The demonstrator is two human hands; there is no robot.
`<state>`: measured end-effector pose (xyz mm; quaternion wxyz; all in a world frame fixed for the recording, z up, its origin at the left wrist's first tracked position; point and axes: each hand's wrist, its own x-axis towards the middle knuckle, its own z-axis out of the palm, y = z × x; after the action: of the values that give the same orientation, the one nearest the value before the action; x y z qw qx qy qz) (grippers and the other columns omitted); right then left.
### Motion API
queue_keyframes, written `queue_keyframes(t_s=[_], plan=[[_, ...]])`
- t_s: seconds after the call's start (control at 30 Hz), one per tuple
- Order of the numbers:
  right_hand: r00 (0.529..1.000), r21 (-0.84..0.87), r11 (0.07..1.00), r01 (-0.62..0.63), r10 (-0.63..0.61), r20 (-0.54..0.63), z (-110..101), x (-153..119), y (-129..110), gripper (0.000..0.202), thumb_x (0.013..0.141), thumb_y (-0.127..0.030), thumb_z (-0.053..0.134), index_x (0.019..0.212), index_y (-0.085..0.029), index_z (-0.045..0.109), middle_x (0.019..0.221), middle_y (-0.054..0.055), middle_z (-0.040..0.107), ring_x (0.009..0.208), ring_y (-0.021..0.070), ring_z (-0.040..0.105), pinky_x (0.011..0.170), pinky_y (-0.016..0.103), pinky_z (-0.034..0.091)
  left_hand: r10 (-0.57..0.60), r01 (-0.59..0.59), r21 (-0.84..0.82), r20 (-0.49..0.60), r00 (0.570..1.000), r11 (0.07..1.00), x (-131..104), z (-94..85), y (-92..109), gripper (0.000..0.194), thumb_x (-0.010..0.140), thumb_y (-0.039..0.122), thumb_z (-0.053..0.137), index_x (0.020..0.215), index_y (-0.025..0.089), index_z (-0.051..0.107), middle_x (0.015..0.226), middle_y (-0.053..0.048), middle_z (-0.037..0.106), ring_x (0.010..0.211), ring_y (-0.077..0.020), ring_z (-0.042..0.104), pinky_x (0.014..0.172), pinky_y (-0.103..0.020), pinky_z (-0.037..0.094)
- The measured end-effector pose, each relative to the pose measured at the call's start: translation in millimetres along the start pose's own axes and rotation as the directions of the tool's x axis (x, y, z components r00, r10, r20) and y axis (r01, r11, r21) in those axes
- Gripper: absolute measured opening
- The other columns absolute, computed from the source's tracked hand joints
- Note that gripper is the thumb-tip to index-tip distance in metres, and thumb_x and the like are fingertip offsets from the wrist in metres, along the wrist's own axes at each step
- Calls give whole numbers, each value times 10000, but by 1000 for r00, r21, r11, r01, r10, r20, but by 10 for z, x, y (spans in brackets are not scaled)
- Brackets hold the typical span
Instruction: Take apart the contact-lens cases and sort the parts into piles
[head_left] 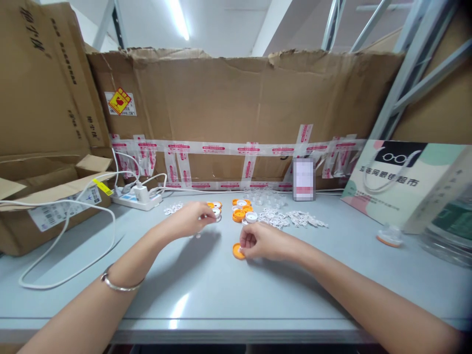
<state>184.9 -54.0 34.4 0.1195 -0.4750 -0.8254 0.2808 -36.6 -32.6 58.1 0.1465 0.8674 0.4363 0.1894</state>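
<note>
My left hand (191, 218) reaches over the table with its fingers pinched at the edge of a white round cap (217, 213). Orange and white caps (214, 204) lie just behind it. My right hand (263, 241) is closed, thumb and fingertips low over an orange round cap (236, 251) lying flat on the table. A small white piece (239, 250) shows at those fingertips, inside the cap, mostly covered by them. Beyond that hand sits a group of orange caps (238, 215) with a white cap (251, 217) among them.
Small white parts lie in piles (306, 219), with clear plastic domes (265, 196) behind. A phone (304, 179) leans against the cardboard wall (236, 108). At left are a power strip (138, 199), a looping white cable (66, 285) and an open carton (47, 196); at right, a paper bag (391, 184).
</note>
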Motion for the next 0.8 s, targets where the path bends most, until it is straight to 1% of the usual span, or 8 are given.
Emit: queue_keyframes(t_s=[0.07,0.1,0.17,0.27,0.4,0.57,0.7,0.8], plan=[[1000,32,1000,1,-2,20,-9,13,15,140,601,-244,623,706,-158,589,674,7,625,606,120,556,516,201,397,131,-129,-31,69,989,991,-26,93,146,224,778,352,525,891,203,649,864,-27,621,764,-142,541,673,-226,383],[1000,46,999,4,-5,30,-14,19,19,147,601,-242,625,714,-156,591,675,6,621,612,119,555,522,201,400,160,-158,-30,86,983,987,-36,154,203,260,761,390,551,915,200,638,864,-30,610,762,-142,534,667,-227,385],[999,73,997,5,-8,45,-24,31,26,156,601,-234,626,729,-150,593,679,4,612,621,116,551,531,199,403,180,-178,-21,103,978,984,-45,282,268,328,723,451,585,911,186,630,843,-34,588,743,-142,523,648,-232,385],[998,107,994,-20,14,57,-42,47,40,163,599,-223,628,738,-144,594,680,2,601,626,114,546,533,197,405,177,-176,-23,111,978,984,-32,419,267,330,714,470,587,856,175,626,788,-25,566,702,-133,512,613,-229,378],[996,140,990,-18,6,87,-77,50,54,157,616,-229,626,743,-141,597,674,1,598,632,115,542,547,201,407,196,-194,-28,105,975,981,-18,444,237,320,729,473,568,835,176,623,767,-22,558,694,-131,505,602,-227,370],[994,166,986,-28,10,111,-113,42,50,155,616,-240,638,735,-144,610,654,-4,600,620,112,538,542,201,402,212,-210,-30,82,974,977,-33,448,259,293,736,449,565,832,177,622,769,-24,560,696,-131,506,619,-230,373],[993,178,983,-38,17,116,-90,69,82,145,601,-215,635,726,-146,612,628,-17,581,597,99,521,527,192,389,220,-216,-68,57,974,974,-22,499,268,276,715,431,595,841,185,611,804,-23,570,735,-138,514,639,-228,385],[995,196,980,-36,17,99,-47,113,137,116,590,-187,615,697,-146,598,611,-25,562,575,89,504,512,185,378,211,-208,-63,52,976,976,-9,516,265,251,723,410,589,819,179,612,797,-25,569,722,-135,513,639,-229,388]])
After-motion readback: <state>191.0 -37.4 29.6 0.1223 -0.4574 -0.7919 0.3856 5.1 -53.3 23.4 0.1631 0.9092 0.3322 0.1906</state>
